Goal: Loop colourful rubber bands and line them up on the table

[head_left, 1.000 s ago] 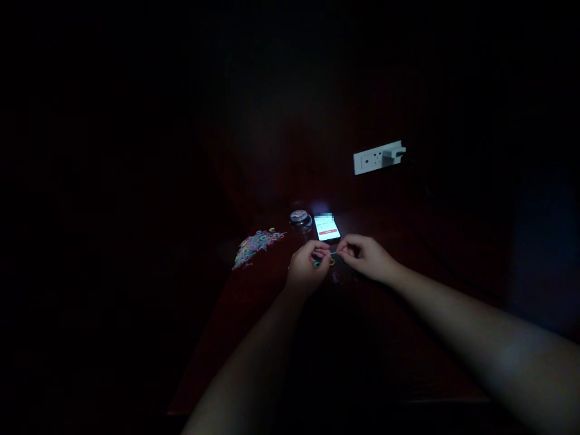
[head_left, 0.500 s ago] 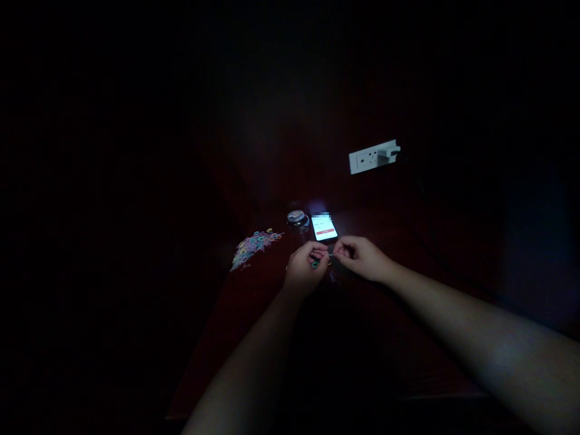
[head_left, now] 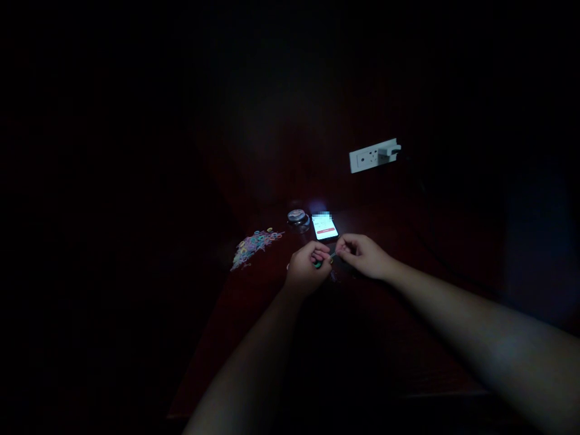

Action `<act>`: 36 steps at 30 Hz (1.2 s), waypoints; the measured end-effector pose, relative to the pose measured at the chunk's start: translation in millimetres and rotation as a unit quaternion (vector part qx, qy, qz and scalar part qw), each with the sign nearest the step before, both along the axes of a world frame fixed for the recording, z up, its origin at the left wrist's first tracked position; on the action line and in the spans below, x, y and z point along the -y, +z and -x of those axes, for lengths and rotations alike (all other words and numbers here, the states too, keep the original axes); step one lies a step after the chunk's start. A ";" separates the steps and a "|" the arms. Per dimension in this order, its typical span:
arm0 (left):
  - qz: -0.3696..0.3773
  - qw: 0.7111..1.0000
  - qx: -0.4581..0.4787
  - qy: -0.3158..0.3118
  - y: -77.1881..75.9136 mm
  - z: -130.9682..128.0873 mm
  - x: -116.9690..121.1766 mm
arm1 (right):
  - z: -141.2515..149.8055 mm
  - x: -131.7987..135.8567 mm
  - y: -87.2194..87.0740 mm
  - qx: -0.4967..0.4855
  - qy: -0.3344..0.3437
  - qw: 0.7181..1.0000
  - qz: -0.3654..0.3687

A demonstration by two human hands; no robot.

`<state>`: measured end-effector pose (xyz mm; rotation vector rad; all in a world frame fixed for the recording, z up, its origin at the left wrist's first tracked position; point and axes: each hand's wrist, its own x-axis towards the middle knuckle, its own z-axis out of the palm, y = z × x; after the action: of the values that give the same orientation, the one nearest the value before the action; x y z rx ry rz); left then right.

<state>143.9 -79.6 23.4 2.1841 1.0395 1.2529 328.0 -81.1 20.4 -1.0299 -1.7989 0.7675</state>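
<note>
From my remote seat I see a dark red table (head_left: 226,329), dim outside the glow. Over it, near side of the phone, my left hand (head_left: 308,270) and right hand (head_left: 368,258) face each other, fingers closed to narrow pinches on a thin pale strand (head_left: 333,255) that spans the small gap between them. The heap of coloured bands (head_left: 254,246) lies to the left, the lit phone (head_left: 325,227) just beyond my hands, the lidded jar (head_left: 298,222) left of it. A green loop (head_left: 318,264) shows beside my left fingers. I judge that light, even tension suits something this thin, with wrists steady and fingertips clear of the screen's light. How firmly each pinch grips, I cannot tell.
</note>
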 end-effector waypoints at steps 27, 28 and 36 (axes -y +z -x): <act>0.001 1.000 0.013 0.006 -2.9 5.0 -5.7 | -32.5 6.1 18.1 0.260 0.056 0.961 0.076; 0.001 1.000 0.011 0.007 -3.3 5.3 -6.0 | -32.7 5.2 16.9 0.254 0.058 0.962 0.077; 0.006 1.000 0.011 0.003 -3.0 5.3 -5.2 | -32.8 1.8 12.7 0.218 0.075 0.969 0.089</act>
<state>138.6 -74.3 20.4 2.1565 1.0418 1.2666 360.8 -82.8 33.1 -1.2655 -2.2326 0.8546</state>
